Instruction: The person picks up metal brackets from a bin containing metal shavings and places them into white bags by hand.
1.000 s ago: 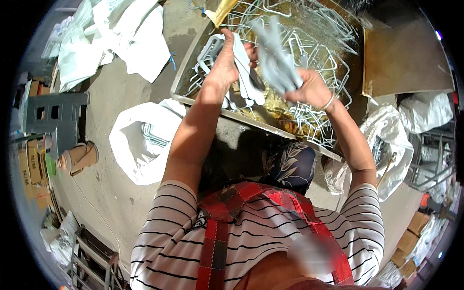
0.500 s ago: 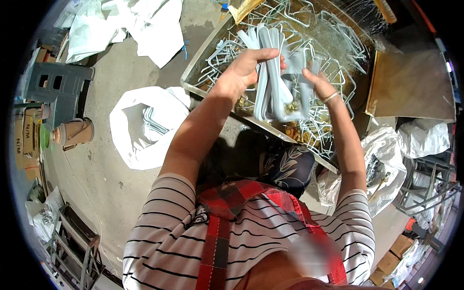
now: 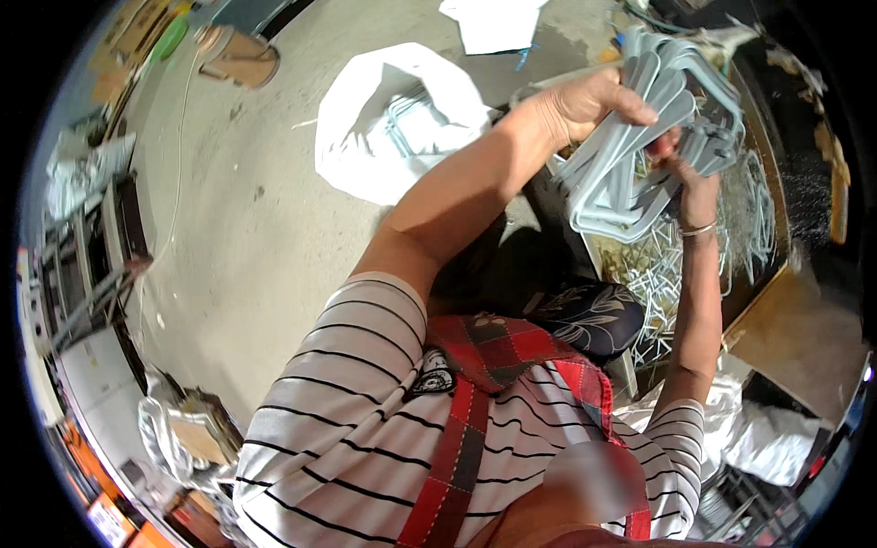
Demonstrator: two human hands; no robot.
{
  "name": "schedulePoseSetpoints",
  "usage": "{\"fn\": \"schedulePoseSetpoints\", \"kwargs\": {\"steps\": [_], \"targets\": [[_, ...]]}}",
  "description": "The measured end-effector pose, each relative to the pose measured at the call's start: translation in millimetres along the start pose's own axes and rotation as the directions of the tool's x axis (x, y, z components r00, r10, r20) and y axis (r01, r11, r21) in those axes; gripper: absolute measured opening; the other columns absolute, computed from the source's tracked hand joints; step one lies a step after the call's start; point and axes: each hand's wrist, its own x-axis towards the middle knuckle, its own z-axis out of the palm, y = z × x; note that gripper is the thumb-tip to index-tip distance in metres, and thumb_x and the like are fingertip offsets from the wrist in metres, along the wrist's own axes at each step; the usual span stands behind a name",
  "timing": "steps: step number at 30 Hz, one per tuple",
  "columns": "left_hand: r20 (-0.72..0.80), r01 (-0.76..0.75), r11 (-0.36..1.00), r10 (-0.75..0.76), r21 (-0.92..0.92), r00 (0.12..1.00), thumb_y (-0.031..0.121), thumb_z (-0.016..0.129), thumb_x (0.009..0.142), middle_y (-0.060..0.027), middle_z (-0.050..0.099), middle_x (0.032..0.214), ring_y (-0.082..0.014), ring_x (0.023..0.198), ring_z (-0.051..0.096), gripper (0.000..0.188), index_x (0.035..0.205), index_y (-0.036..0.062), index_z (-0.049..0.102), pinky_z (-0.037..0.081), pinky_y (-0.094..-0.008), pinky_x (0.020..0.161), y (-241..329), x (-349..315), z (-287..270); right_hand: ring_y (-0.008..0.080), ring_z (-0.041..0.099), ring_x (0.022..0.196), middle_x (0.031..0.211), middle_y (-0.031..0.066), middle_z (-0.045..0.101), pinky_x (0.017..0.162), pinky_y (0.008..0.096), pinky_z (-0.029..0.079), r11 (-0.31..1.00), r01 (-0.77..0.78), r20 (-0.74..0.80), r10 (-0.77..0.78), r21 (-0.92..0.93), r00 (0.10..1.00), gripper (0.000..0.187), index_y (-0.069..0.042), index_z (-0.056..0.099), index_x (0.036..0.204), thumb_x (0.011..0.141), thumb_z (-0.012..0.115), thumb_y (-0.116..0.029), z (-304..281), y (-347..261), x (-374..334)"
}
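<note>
A bundle of pale grey bent metal brackets (image 3: 630, 196), flat strips with rounded corners, is up above the near left edge of a large bin. My left hand (image 3: 594, 102) is closed round its left side, thumb across the strips. On the other side my right hand (image 3: 692, 178) also grips the bundle, its fingers partly hidden among the strips. Below lie many loose brackets (image 3: 662, 288) in the bin (image 3: 776, 196). To the left stands an open white sack (image 3: 343, 128) with several similar brackets (image 3: 411, 119) inside.
A brown cylindrical container (image 3: 245, 59) stands on the floor at the far left. Beside the bin at the right is a brown board (image 3: 795, 333), with white plastic bags (image 3: 776, 443) near it. A dark metal frame (image 3: 100, 251) is at the left edge.
My view has swung left, so the sack now appears nearer the middle. The brackets are still in both hands, and have been brought toward the bin's left side, tilted and fanned out more.
</note>
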Motion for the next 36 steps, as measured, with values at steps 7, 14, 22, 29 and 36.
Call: {"fn": "schedulePoseSetpoints", "kwargs": {"steps": [7, 14, 22, 29, 36], "targets": [[-0.62, 0.314, 0.553, 0.763, 0.772, 0.182, 0.021, 0.067, 0.071, -0.0182, 0.049, 0.111, -0.0274, 0.102, 0.049, 0.06, 0.119, -0.0034, 0.041, 0.039, -0.0353, 0.089, 55, -174, -73, 0.0156, 0.057, 0.066, 0.078, 0.0082, 0.061, 0.063, 0.0285, 0.045, 0.917, 0.228, -0.203, -0.304, -0.327, 0.931, 0.022, 0.001, 0.054, 0.09, 0.072, 0.06, -0.01, 105, -35, 48], [-0.738, 0.421, 0.907, 0.275, -0.013, -0.616, 0.021, 0.072, 0.064, -0.0234, 0.045, 0.115, -0.0273, 0.099, 0.05, 0.077, 0.122, -0.0101, 0.032, 0.042, -0.0343, 0.083, -60, -367, -164, 0.032, 0.058, 0.084, 0.088, 0.0199, 0.057, 0.076, 0.0368, 0.045, 0.766, 0.417, 0.089, -0.432, -0.489, 0.897, 0.044, 0.002, 0.046, 0.104, 0.065, 0.062, -0.011, 278, 52, 59], [-0.813, 0.457, 0.793, 0.54, 0.403, -0.22, 0.014, 0.057, 0.078, -0.0046, 0.058, 0.078, -0.0105, 0.069, 0.051, 0.024, 0.093, -0.0047, 0.058, 0.042, -0.0245, 0.062, -9, -311, -136, 0.032, 0.055, 0.082, 0.086, 0.0183, 0.055, 0.074, 0.041, 0.042, 0.147, 0.656, 0.65, -0.089, -0.741, 0.755, 0.023, 0.001, 0.05, 0.089, 0.068, 0.054, -0.008, 294, 116, 80], [-0.79, 0.483, 0.774, 0.566, 0.41, -0.236, 0.019, 0.053, 0.081, -0.0046, 0.059, 0.081, -0.0107, 0.074, 0.051, 0.03, 0.098, -0.0053, 0.058, 0.042, -0.0242, 0.067, 1, -280, -133, 0.0273, 0.058, 0.08, 0.082, 0.0127, 0.06, 0.068, 0.0411, 0.045, 0.056, 0.803, 0.805, 0.021, -0.594, 0.593, 0.016, -0.004, 0.057, 0.086, 0.073, 0.052, -0.01, 337, 152, 96], [-0.816, 0.469, 0.788, 0.538, 0.399, -0.211, 0.017, 0.05, 0.084, -0.0025, 0.058, 0.078, -0.0066, 0.074, 0.046, 0.027, 0.098, -0.0047, 0.059, 0.039, -0.0216, 0.065, -21, -277, -115, 0.0284, 0.059, 0.091, 0.101, 0.0147, 0.06, 0.076, 0.0381, 0.047, 0.265, 0.355, 0.443, 0.544, -0.897, 0.713, 0.026, -0.004, 0.062, 0.096, 0.074, 0.049, -0.011, 362, 180, 136]]}}
